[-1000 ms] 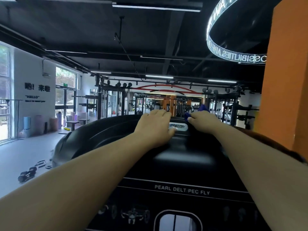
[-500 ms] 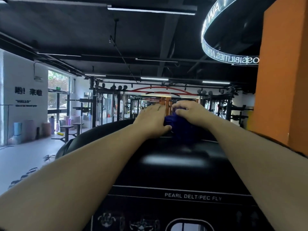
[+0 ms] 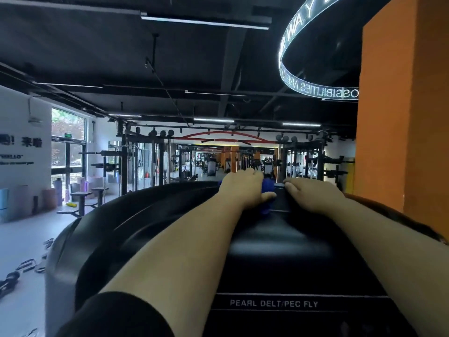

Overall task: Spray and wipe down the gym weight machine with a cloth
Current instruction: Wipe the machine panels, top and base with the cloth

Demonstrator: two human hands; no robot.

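The crumpled blue cloth, under the right hand a second ago, now sits under the left hand, which presses it on the black moulded top of the weight machine. The hands, touching half a second ago, are apart; the right now rests bare.

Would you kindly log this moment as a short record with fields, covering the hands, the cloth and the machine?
machine: black weight machine, labelled PEARL DELT/PEC FLY
cloth: blue cloth on the machine's top edge
left hand: left hand over the cloth, thumb around it
right hand: right hand resting on the top edge beside the cloth
spray bottle: not in view
surroundings: orange pillar to the right
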